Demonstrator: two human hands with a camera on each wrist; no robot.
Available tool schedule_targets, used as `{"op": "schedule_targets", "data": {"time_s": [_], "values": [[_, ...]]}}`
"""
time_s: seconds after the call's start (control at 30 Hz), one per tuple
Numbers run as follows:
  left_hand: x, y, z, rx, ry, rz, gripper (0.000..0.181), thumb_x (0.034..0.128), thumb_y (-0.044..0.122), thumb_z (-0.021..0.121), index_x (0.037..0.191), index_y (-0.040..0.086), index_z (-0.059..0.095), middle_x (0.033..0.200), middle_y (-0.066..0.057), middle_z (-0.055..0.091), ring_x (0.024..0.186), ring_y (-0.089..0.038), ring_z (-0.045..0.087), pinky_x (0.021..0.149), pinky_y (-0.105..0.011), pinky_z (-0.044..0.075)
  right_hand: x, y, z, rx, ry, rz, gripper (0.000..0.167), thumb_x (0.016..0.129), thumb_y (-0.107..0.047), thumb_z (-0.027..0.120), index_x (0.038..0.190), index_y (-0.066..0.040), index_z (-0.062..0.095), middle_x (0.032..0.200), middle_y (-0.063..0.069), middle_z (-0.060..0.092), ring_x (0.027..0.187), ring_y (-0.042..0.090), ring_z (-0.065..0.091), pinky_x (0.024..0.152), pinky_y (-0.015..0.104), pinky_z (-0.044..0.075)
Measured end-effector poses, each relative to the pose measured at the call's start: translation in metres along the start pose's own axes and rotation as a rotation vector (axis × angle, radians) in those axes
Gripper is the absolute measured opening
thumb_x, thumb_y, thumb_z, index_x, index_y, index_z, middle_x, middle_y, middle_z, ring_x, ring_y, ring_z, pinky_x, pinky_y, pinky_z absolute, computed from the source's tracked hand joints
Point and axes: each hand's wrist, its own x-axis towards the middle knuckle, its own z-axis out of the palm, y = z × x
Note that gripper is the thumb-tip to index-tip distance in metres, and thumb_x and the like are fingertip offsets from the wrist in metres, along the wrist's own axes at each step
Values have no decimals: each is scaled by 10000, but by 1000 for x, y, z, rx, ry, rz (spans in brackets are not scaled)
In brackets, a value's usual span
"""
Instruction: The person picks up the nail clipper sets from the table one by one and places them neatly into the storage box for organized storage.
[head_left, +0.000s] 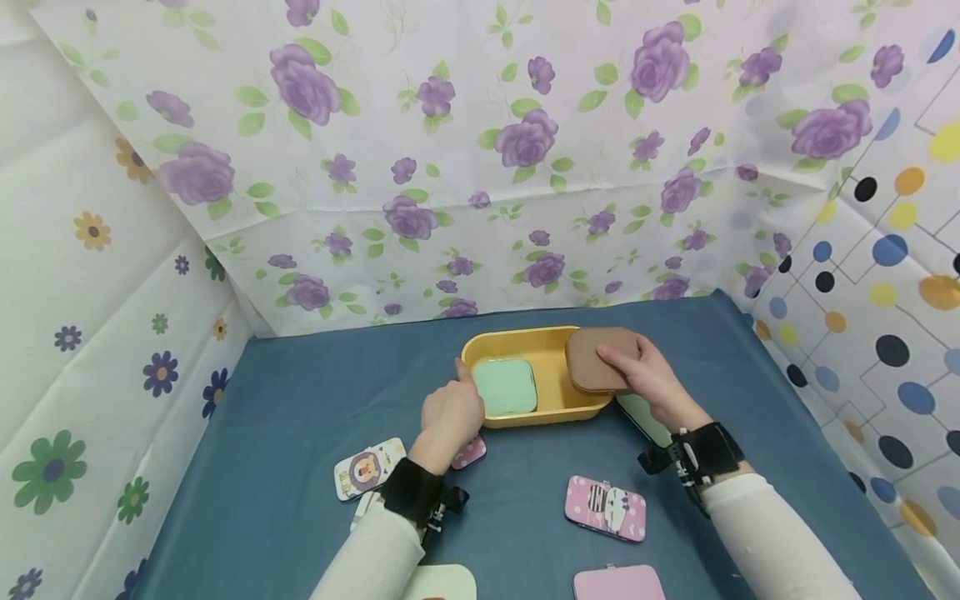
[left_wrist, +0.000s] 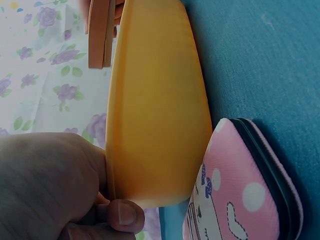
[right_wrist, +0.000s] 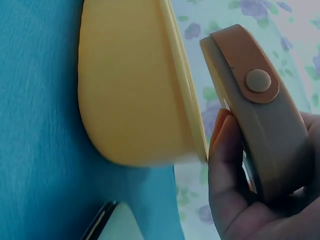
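A yellow plastic tub (head_left: pixel 551 392) stands at the back of the cloth, with a mint-green square case (head_left: pixel 506 386) lying in its left part. At the tub's left end my left hand (head_left: pixel 452 412) grips the rim; the left wrist view shows its curled fingers (left_wrist: pixel 125 214) by the edge. My right hand (head_left: pixel 656 383) holds a brown rounded-square case (head_left: pixel 592 354) over the tub's right end. In the right wrist view that case has a tan strap (right_wrist: pixel 245 60) with a round snap. Below the right hand, a pale green case (head_left: pixel 643 417) is partly hidden.
A pink case with a cartoon animal (head_left: pixel 606 508) and a plain pink case (head_left: pixel 618 583) lie at front right. A lion-print case (head_left: pixel 369 469) lies left of the left wrist. A pink dotted case (left_wrist: pixel 235 185) sits close against the tub. Patterned sheets (head_left: pixel 420 167) border the cloth.
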Motion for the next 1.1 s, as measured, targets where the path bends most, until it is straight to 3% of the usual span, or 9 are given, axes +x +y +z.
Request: {"op": "schedule_targets", "data": {"time_s": [0.17, 0.37, 0.6, 0.73, 0.9, 1.1], "values": [[0, 0, 0, 6, 6, 0, 691, 1118, 186, 470, 1685, -51, 154, 549, -56, 539, 418, -151, 328, 456, -321, 239, 2, -6, 13, -51, -3, -53, 992, 1022, -550, 692, 1709, -65, 165, 1603, 260, 388, 1377, 406, 482, 1115, 534, 410], [0, 0, 0, 9, 10, 6, 694, 1118, 191, 473, 1684, -52, 156, 553, -58, 547, 416, -152, 332, 454, -320, 240, 6, -10, 23, -144, 48, -85, 988, 1009, -556, 710, 1705, -76, 199, 1632, 258, 375, 1439, 434, 433, 1157, 592, 368], [0, -1, 0, 7, 1, 3, 698, 1115, 188, 468, 1685, -54, 145, 557, -58, 552, 417, -150, 338, 453, -319, 242, 8, -12, 31, -348, 86, -113, 938, 1004, -593, 690, 1693, -115, 269, 1607, 267, 420, 1402, 471, 472, 1094, 636, 419], [0, 0, -1, 12, -1, -3, 701, 1115, 189, 470, 1685, -54, 141, 556, -54, 549, 420, -150, 342, 453, -318, 247, 11, -13, 38, -450, 91, -161, 877, 1031, -530, 684, 1682, -96, 289, 1530, 298, 496, 1327, 482, 540, 1038, 625, 461], [0, 0, -1, 4, -12, -8, 707, 1115, 192, 471, 1687, -49, 133, 557, -55, 546, 418, -153, 349, 452, -317, 250, 14, -16, 49, -516, 95, -198, 782, 1051, -377, 708, 1657, -58, 328, 1453, 304, 563, 1262, 470, 593, 1006, 605, 492], [-1, 1, -2, 14, -15, -1, 704, 1118, 191, 473, 1686, -52, 135, 546, -55, 535, 410, -152, 331, 447, -314, 242, 19, -14, 59, -582, 103, -202, 763, 1046, -336, 727, 1644, -41, 356, 1488, 293, 551, 1312, 479, 571, 1045, 622, 477]]}}
